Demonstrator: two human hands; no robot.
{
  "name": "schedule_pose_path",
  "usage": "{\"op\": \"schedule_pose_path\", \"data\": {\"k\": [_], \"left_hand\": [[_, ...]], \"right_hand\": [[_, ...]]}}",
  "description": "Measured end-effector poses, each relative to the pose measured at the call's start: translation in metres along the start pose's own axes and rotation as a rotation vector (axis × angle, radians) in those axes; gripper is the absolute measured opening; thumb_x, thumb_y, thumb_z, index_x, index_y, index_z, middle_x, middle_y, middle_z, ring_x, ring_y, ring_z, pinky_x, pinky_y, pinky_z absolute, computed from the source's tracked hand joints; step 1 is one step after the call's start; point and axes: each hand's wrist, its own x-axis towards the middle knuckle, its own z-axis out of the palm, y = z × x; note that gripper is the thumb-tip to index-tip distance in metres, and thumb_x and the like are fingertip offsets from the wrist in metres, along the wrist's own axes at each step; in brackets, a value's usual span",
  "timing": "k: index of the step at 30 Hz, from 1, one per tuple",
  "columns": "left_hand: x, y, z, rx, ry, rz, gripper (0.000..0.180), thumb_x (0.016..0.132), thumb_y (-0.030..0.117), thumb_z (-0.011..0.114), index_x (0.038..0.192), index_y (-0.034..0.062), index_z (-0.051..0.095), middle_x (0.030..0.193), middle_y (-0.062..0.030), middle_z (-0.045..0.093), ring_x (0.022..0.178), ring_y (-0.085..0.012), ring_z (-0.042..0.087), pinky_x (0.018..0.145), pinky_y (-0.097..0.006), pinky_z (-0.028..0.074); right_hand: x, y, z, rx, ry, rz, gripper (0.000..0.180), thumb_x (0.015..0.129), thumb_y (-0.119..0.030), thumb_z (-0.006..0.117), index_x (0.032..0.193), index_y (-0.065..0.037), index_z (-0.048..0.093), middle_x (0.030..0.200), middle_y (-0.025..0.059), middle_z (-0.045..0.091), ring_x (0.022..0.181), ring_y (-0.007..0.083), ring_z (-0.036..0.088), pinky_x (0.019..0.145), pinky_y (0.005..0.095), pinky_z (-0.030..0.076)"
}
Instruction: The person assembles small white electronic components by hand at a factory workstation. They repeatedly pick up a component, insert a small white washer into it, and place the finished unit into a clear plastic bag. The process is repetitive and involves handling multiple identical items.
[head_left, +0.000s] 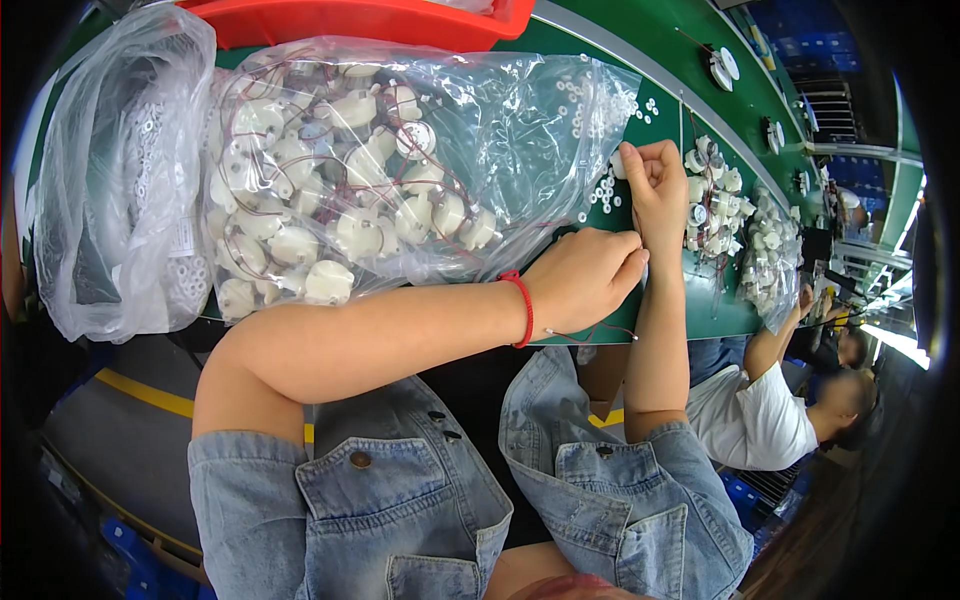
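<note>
My left hand [590, 278], with a red cord bracelet on its wrist, reaches across in front of me with its fingers closed. What they grip is hidden; a thin dark-red wire [603, 326] with a small end connector trails below this hand. Just beyond it, my right hand [660, 195] is bent at the wrist, thumb and fingers pinched at a small white plastic part [618, 165] that is mostly covered. Small white rings [604, 192] lie loose on the green table beside the right fingertips. Left of both hands lies a clear bag of cream-white wired units [350, 215].
A second clear bag [125, 215] of white rings stands far left. Behind sits a red bin [360, 22]. Right of my hands are piled white wired units [712, 205] and another filled bag [772, 255]. A person in a white shirt [755, 420] sits at the right.
</note>
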Motion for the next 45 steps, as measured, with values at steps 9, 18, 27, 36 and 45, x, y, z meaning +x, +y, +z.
{"op": "schedule_pose_path", "data": {"k": [9,18,27,36,45], "left_hand": [[0.000,0.003,-0.002,0.005,-0.022,-0.028,0.027,0.096,0.020,0.050,0.086,-0.0031,0.058,0.070,-0.0224,0.061,0.066,-0.0411,0.060,0.060,-0.048,0.044],[0.000,0.001,0.000,0.011,-0.010,-0.012,0.027,0.097,0.020,0.050,0.086,-0.0032,0.057,0.071,-0.0228,0.061,0.068,-0.0414,0.060,0.061,-0.048,0.045],[0.000,0.002,-0.001,0.001,-0.005,-0.014,0.027,0.096,0.020,0.050,0.085,-0.0028,0.058,0.069,-0.0227,0.060,0.066,-0.0412,0.060,0.060,-0.048,0.045],[0.000,0.001,0.000,0.011,-0.009,-0.014,0.027,0.096,0.020,0.050,0.086,-0.0029,0.057,0.069,-0.0231,0.061,0.067,-0.0418,0.060,0.060,-0.048,0.045],[0.001,0.000,-0.001,0.010,-0.025,-0.014,0.025,0.097,0.020,0.050,0.088,-0.0024,0.057,0.072,-0.0228,0.061,0.069,-0.0422,0.060,0.062,-0.049,0.045]], "right_hand": [[-0.001,-0.004,0.001,0.022,0.007,-0.001,0.026,0.091,-0.020,0.069,0.080,-0.003,0.054,0.053,-0.0064,0.041,0.048,0.0013,0.030,0.043,0.0241,0.018],[0.001,0.005,0.001,0.012,0.005,-0.031,0.027,0.091,-0.021,0.069,0.081,-0.002,0.053,0.053,-0.0057,0.042,0.048,0.0017,0.031,0.044,0.0240,0.020],[-0.001,-0.004,0.002,0.018,0.015,-0.029,0.026,0.092,-0.021,0.068,0.083,-0.002,0.053,0.055,-0.0057,0.045,0.050,0.0013,0.032,0.044,0.0228,0.020],[-0.001,0.000,0.002,0.007,0.010,-0.041,0.026,0.092,-0.021,0.069,0.083,-0.003,0.053,0.055,-0.0060,0.044,0.050,0.0012,0.032,0.044,0.0228,0.020],[-0.003,-0.009,0.001,-0.176,-0.014,-0.105,0.025,0.093,-0.022,0.067,0.089,-0.003,0.051,0.054,-0.0001,0.045,0.049,0.0073,0.036,0.044,0.0274,0.026]]}}
